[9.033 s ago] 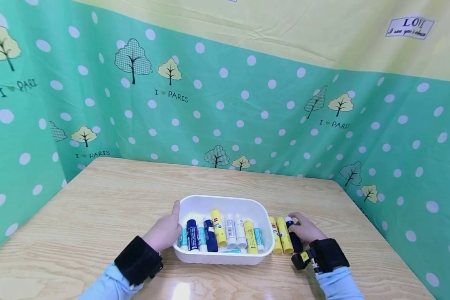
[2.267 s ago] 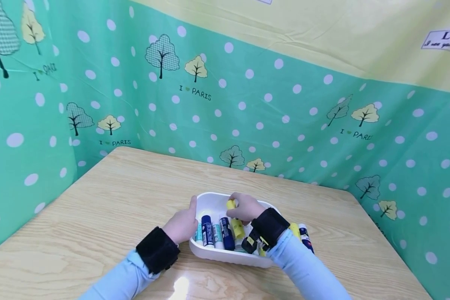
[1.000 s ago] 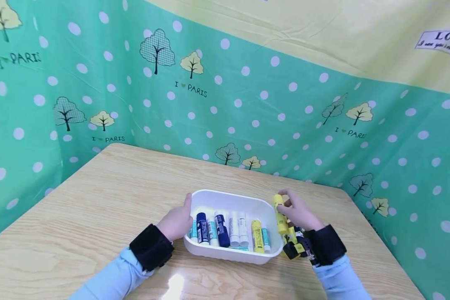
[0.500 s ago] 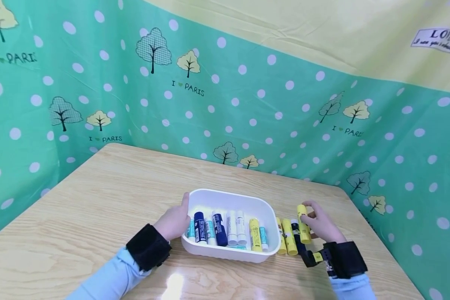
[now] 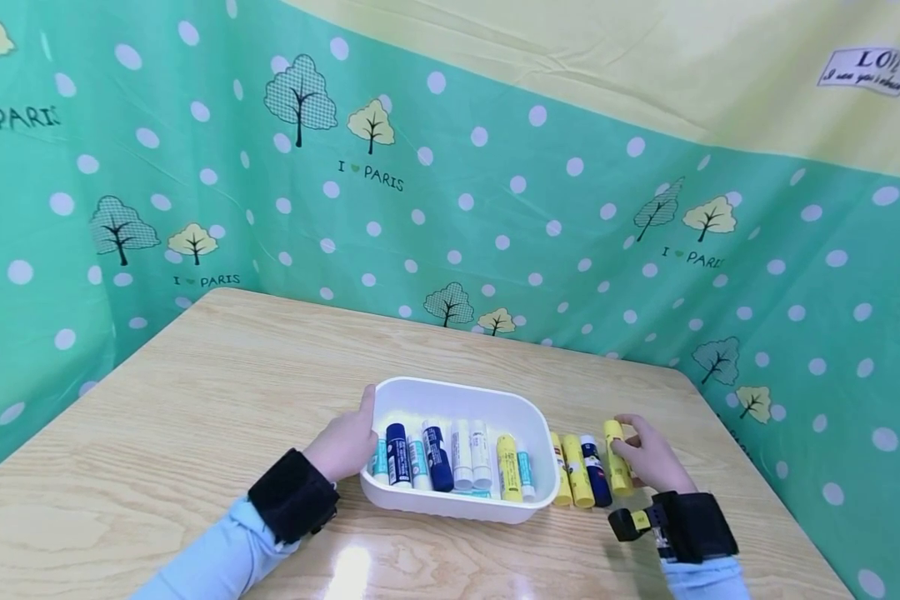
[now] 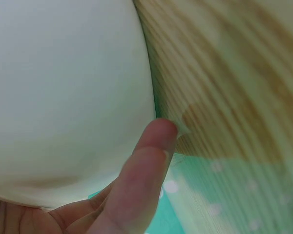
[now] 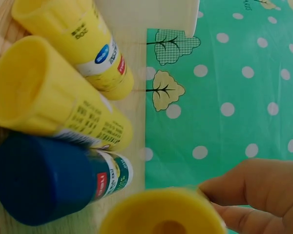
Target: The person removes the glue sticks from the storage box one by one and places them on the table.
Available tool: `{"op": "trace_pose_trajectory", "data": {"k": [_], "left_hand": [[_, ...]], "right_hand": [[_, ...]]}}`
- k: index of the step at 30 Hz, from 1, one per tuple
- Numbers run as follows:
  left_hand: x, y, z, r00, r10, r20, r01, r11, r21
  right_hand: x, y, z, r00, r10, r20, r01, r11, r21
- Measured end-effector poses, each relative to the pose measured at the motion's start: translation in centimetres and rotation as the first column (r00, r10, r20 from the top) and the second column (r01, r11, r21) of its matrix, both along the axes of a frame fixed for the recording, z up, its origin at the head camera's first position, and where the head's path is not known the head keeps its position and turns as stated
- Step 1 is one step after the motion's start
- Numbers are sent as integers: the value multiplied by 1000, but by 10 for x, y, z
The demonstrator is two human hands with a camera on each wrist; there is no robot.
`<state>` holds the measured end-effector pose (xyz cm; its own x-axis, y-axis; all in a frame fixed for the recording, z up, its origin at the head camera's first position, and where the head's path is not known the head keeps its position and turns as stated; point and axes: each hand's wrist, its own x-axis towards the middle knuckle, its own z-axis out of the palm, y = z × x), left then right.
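My left hand (image 5: 342,443) holds the left end of a white plastic box (image 5: 457,502). In the left wrist view its fingers (image 6: 136,187) lie along the box's outer wall. Beyond the box's right side, my right hand (image 5: 656,458) pinches a yellow glue stick (image 5: 617,467) by its far part. That stick is beside a dark blue glue stick (image 5: 596,473); whether it touches the table cannot be told. Two yellow glue sticks (image 5: 578,473) complete the row towards the box. The right wrist view shows the held stick's round yellow end (image 7: 161,214) close to the camera.
Inside the box lie several glue sticks: dark blue (image 5: 398,454), white (image 5: 461,454), teal-and-white (image 5: 525,473) and one yellow (image 5: 508,467). The wooden table (image 5: 270,367) ends at a green dotted curtain (image 5: 390,250) behind and at the sides.
My right hand has taken a yellow glue stick out of the box, carried it right and lowered it beside the dark blue one. My left hand has stayed on the box's left end.
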<state>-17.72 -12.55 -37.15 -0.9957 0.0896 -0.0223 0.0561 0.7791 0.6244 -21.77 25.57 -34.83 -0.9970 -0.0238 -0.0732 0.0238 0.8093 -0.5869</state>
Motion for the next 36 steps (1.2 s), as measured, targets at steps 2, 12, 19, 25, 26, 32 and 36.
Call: {"op": "trace_pose_trajectory", "data": {"k": [2, 12, 19, 25, 26, 32, 36], "left_hand": [[0, 0, 0, 1000, 0, 1, 0, 1000, -1], [0, 0, 1, 1000, -2, -6, 2, 1000, -5], [0, 0, -1, 1000, -5, -8, 5, 1000, -12], [0, -1, 1, 1000, -3, -4, 3, 1000, -16], [0, -1, 1, 1000, -3, -6, 3, 1000, -18], [1, 0, 1, 1000, 0, 0, 0, 1000, -12], [1, -1, 2, 1000, -2, -4, 2, 1000, -9]], "right_hand": [[1, 0, 1, 1000, 2, 13, -2, 1000, -1], [-3, 8, -9, 998, -12, 67, 11, 1000, 17], [-7, 12, -19, 996, -22, 92, 22, 1000, 4], [-9, 13, -23, 994, -28, 109, 25, 999, 23], [-10, 12, -24, 993, -24, 112, 21, 999, 26], [-10, 10, -26, 992, -29, 121, 26, 999, 26], [-10, 8, -27, 992, -43, 117, 40, 999, 31]]}}
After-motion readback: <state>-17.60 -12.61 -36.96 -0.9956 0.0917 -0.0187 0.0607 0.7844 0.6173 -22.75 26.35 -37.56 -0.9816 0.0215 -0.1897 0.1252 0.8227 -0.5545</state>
